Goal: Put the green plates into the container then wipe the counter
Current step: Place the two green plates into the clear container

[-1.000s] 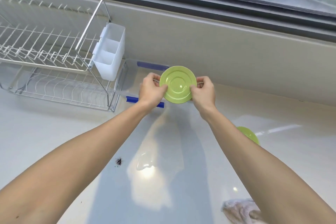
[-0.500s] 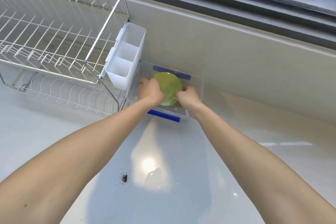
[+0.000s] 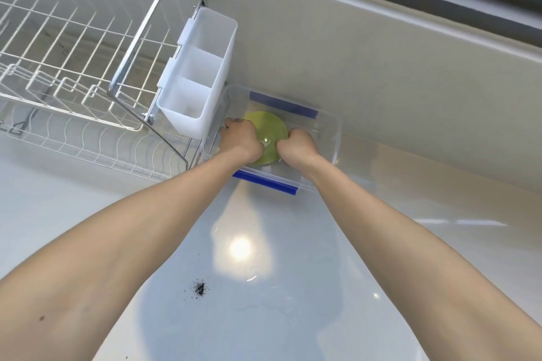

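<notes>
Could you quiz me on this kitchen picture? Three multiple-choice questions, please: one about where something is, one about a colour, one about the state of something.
1. Where is the green plate?
A. On the dish rack
B. Inside the clear container
C. On the window ledge

2. What colour are the container's clips?
A. Red
B. Yellow
C. Blue

3. How is the plate being handled?
A. Both hands hold it
B. Only one hand touches it
C. It lies untouched

Answers: 1 B, the plate sits within the container's clear walls. 2 C, both strips along its long sides are blue. 3 A, the left hand and right hand grip opposite edges.
</notes>
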